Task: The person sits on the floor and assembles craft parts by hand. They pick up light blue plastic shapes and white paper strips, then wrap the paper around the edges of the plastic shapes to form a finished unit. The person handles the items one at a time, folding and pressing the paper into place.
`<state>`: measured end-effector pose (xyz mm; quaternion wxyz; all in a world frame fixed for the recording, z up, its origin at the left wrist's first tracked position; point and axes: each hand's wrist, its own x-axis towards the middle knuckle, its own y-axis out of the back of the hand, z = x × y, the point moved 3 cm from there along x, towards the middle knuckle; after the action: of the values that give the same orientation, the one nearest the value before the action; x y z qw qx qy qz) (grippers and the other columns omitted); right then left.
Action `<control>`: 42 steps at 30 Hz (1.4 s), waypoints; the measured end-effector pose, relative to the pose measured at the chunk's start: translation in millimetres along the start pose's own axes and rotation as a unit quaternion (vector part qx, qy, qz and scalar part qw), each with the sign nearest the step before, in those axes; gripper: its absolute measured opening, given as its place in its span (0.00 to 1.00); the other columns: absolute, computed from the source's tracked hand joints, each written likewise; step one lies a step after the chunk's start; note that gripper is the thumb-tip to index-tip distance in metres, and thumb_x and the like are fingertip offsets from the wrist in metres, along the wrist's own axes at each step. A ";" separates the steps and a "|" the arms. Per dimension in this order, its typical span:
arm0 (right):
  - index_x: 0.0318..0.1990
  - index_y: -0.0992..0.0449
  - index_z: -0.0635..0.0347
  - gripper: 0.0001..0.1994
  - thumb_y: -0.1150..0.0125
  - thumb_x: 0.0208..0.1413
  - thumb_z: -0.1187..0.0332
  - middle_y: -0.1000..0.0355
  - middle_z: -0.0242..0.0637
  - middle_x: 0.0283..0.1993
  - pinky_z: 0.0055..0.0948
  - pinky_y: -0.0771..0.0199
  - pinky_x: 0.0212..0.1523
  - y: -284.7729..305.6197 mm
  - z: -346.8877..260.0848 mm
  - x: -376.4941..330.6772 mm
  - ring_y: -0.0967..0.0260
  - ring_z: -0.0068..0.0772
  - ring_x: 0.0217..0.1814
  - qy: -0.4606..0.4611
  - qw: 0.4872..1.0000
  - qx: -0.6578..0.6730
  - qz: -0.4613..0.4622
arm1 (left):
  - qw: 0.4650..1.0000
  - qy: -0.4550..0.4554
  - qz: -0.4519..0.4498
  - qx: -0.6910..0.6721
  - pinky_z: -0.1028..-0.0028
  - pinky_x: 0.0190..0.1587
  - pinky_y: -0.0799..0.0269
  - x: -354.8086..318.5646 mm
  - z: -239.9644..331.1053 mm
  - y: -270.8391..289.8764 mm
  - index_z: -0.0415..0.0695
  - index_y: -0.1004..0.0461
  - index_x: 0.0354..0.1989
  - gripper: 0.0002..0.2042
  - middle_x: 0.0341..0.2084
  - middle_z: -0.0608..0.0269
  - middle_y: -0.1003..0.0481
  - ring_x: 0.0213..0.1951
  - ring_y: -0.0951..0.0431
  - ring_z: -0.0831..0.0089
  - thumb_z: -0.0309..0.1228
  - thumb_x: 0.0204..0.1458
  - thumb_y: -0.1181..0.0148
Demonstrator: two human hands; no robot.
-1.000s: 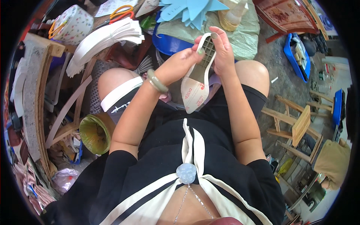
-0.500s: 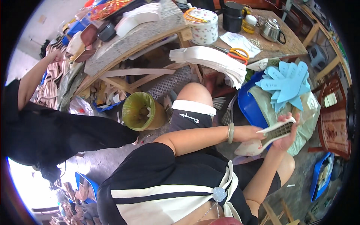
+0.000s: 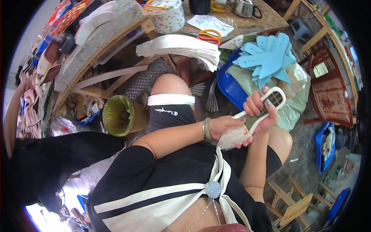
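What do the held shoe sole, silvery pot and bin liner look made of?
Shoe sole: probably matte moulded rubber or plastic, judging by its gridded recess. Silvery pot: polished metal, likely steel, given its reflections. Bin liner: apparently thin plastic film, being glossy and wrinkled.

I hold a pale sole (image 3: pixel 235 136) in front of me, my left hand (image 3: pixel 224 126) gripping it near the pointed, printed end and my right hand (image 3: pixel 267 118) wrapped about the gridded part with the white rim. Beyond my hands, light-blue cutouts (image 3: pixel 266 58) lie fanned in a pile near a blue tub (image 3: pixel 230 80), with a stack of white strips (image 3: pixel 177 45) to their left and orange-handled scissors (image 3: pixel 209 36) just behind the strips. On my left stands a bin (image 3: pixel 139 116) with a yellow-green liner (image 3: pixel 112 112), and farther left another person's arm (image 3: pixel 16 104) shows.
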<state>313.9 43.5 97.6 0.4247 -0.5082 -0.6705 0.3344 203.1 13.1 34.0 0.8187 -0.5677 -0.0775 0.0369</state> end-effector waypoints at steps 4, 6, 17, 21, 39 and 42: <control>0.50 0.34 0.58 0.18 0.45 0.52 0.65 0.46 0.27 0.25 0.23 0.43 0.28 12.2 0.5 2.0 0.50 0.19 0.23 0.027 0.999 0.020 0.021 | 0.999 0.027 -0.007 -0.044 0.67 0.43 0.28 -3.8 5.8 3.4 0.35 0.36 0.55 0.29 0.44 0.49 0.29 0.44 0.26 0.63 0.52 0.62 0.57; 0.49 0.35 0.57 0.17 0.44 0.52 0.65 0.45 0.27 0.26 0.25 0.43 0.30 10.5 -3.9 -3.9 0.49 0.20 0.25 0.106 0.972 -0.053 0.201 | 0.999 0.027 -0.004 -0.020 0.69 0.41 0.27 -5.1 15.3 1.2 0.34 0.37 0.56 0.31 0.43 0.49 0.28 0.43 0.25 0.64 0.54 0.62 0.59; 0.49 0.35 0.57 0.16 0.43 0.54 0.65 0.43 0.29 0.29 0.26 0.40 0.34 48.7 2.1 -8.1 0.47 0.23 0.29 0.085 0.982 0.088 0.142 | 0.992 0.056 0.085 0.079 0.75 0.37 0.27 -25.4 13.6 19.6 0.34 0.41 0.61 0.34 0.42 0.52 0.28 0.39 0.25 0.70 0.56 0.62 0.63; 0.62 0.41 0.64 0.33 0.42 0.57 0.48 0.31 0.49 0.54 0.45 0.33 0.59 58.1 29.9 -15.3 0.32 0.45 0.57 -0.021 0.981 -0.087 0.173 | 0.848 0.024 0.233 0.475 0.73 0.40 0.28 -49.9 65.2 -0.8 0.39 0.36 0.55 0.32 0.42 0.57 0.27 0.40 0.26 0.71 0.58 0.58 0.55; 0.52 0.31 0.65 0.15 0.46 0.58 0.74 0.25 0.42 0.42 0.22 0.28 0.38 90.1 35.4 -16.7 0.26 0.29 0.39 -0.078 0.927 -0.257 0.263 | 0.020 -0.078 0.458 0.885 0.63 0.56 0.36 -130.9 253.2 -1.5 0.46 0.42 0.63 0.31 0.56 0.54 0.35 0.55 0.33 0.58 0.51 0.56 0.46; 0.48 0.27 0.66 0.12 0.43 0.57 0.74 0.24 0.37 0.40 0.20 0.29 0.37 84.0 49.7 -16.6 0.26 0.24 0.37 -0.112 0.881 -0.372 0.271 | 0.133 -0.224 0.439 0.860 0.63 0.51 0.33 -143.5 200.6 -54.9 0.41 0.27 0.50 0.21 0.46 0.49 0.27 0.46 0.27 0.54 0.42 0.52 0.39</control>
<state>304.2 48.5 -0.8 0.0191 -0.7501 -0.6245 0.2169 26.4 157.8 142.0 0.5634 0.6027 0.0870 0.5584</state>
